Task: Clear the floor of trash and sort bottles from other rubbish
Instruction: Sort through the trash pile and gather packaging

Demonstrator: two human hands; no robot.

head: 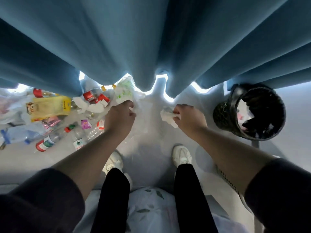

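My left hand [120,116] grips a crumpled white plastic bag with green print [125,91], held above the floor near the curtain hem. My right hand [186,116] pinches a crumpled white tissue [166,115]. Trash lies scattered on the grey floor to the left: a yellow snack packet [48,105], clear plastic bottles with red labels [92,96], a bottle with a red cap [50,140], another clear bottle [79,138] and small pink wrappers [85,124].
A black mesh waste bin [223,115] lined with a dark bag and holding some rubbish stands at the right. A blue curtain [151,39] hangs ahead, reaching the floor. My white shoes [181,155] stand on the floor; a floral cloth [151,207] lies below.
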